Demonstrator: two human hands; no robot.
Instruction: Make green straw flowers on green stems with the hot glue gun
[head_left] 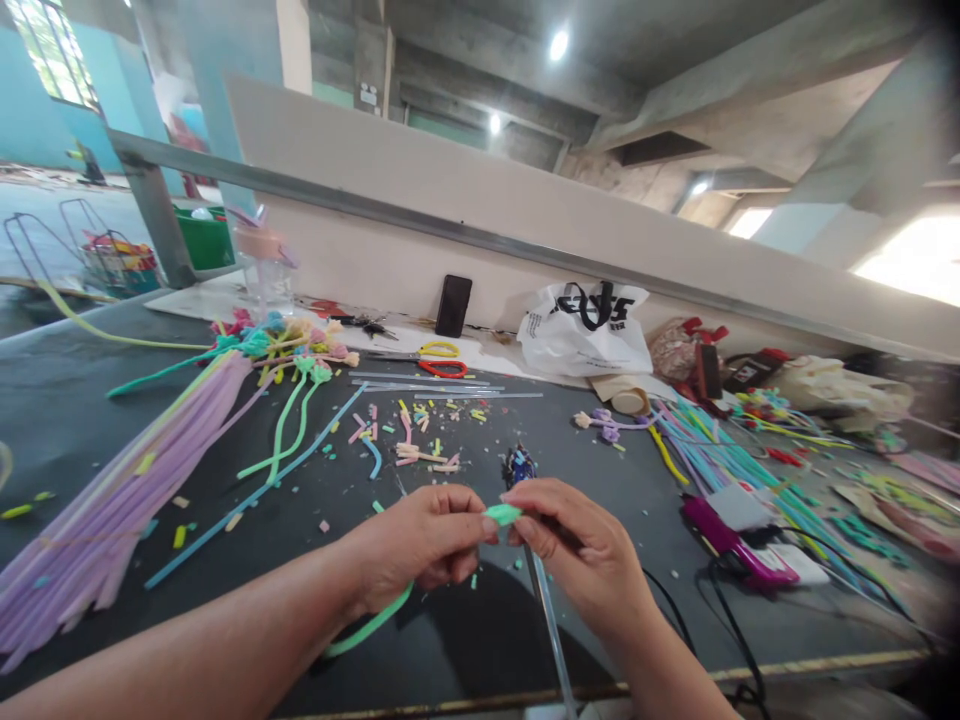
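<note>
counter (90, 400): dark | purple stem bundle (112, 500), left | scissors (435, 360), red and yellow handles | black phone (454, 305), leaning on wall | white plastic bag (585, 330) | scattered cut bits (420, 430)

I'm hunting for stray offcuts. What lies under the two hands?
Under the left hand the green stem trails onto the dark table; under the right hand runs a clear rod. Anything directly beneath the palms is hidden.

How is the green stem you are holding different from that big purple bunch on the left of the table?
The green stem is a single curved piece gripped by the left hand and right hand; the purple bunch is many pieces lying flat, untouched. The green stem bends; the purple bunch runs nearly straight. Both look like thin, soft craft stems.
</note>
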